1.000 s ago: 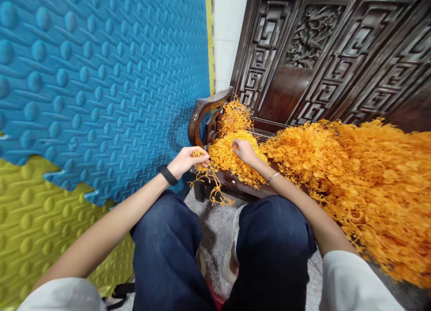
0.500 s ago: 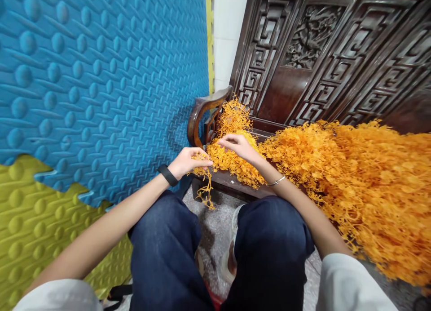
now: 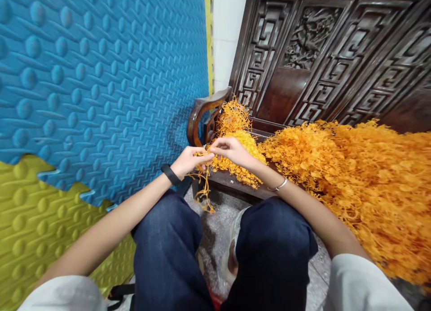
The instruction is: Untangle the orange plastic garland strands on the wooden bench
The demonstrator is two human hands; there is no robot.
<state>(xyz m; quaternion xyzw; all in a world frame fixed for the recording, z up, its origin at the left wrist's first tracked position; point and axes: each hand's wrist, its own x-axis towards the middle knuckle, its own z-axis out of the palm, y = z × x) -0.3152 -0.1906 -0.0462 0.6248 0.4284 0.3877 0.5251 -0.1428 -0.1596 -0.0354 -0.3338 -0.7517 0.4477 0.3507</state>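
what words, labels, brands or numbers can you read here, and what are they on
None: no text can be read in this view.
Black wristband and silver bracelet: no lettering seen, though any small marks would be too fine to read.
Carved bench back: patterns and relief, no legible words.
Orange pile: no label visible.

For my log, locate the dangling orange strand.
In the head view, the orange strand hangs from the left hand, just left of centre, by the dark bench.
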